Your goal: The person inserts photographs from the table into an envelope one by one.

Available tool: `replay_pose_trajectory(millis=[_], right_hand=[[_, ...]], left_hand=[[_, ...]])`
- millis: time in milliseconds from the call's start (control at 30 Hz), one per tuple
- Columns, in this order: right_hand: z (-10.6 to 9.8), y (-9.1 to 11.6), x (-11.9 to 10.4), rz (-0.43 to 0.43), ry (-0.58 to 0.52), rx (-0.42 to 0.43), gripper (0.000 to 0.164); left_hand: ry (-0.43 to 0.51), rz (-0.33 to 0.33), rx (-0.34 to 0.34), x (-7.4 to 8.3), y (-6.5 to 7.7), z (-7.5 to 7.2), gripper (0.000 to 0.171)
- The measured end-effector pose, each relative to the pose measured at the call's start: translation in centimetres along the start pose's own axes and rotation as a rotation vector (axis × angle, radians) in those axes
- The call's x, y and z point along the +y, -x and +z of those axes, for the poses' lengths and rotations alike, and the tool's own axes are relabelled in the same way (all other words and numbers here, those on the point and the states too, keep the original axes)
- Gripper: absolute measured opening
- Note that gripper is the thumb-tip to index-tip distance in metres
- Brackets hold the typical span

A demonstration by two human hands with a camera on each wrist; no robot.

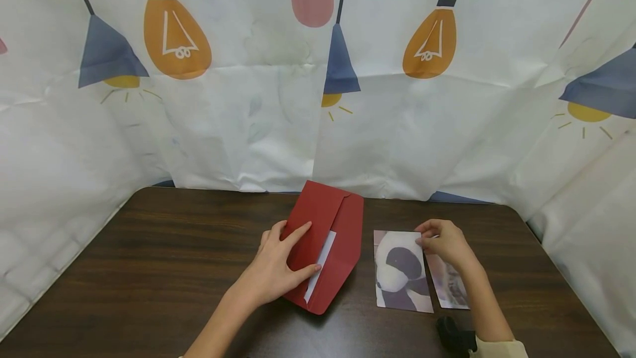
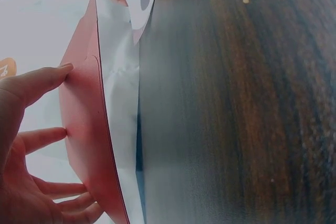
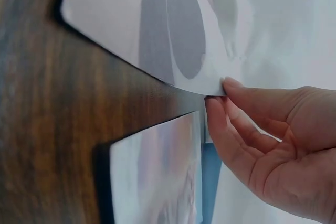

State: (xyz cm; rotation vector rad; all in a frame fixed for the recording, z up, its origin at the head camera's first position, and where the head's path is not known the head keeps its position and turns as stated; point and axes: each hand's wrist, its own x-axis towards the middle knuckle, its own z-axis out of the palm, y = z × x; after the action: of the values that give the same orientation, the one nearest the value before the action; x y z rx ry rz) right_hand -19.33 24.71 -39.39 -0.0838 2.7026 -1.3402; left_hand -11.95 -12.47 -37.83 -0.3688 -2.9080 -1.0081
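My left hand (image 1: 275, 269) grips a red envelope (image 1: 318, 214), its thumb and fingers spread wide over it. The envelope's pointed flap lies unfolded toward the right, and a strip of white paper (image 1: 320, 266) shows along the opening. In the left wrist view the envelope (image 2: 86, 114) stands off the dark tabletop. My right hand (image 1: 445, 242) pinches the upper right corner of a photo card (image 1: 404, 272) with a panda plush on it. That corner is bent up between thumb and fingers in the right wrist view. A second photo card (image 1: 449, 286) lies under my right forearm, partly hidden.
A dark wood-grain table (image 1: 149, 269) holds everything. Behind it hangs a white cloth (image 1: 238, 126) printed with lamps and bulbs. A black device (image 1: 454, 336) is strapped at my right wrist, close to the light sleeve (image 1: 499, 348).
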Motion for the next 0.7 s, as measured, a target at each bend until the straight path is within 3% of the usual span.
replay_pose_trajectory(millis=[700], right_hand=[[-0.4, 0.8, -1.1, -0.040, -0.003, 0.003, 0.017]], left_hand=[[-0.011, 0.010, 0.019, 0.0, 0.1, 0.0, 0.080]])
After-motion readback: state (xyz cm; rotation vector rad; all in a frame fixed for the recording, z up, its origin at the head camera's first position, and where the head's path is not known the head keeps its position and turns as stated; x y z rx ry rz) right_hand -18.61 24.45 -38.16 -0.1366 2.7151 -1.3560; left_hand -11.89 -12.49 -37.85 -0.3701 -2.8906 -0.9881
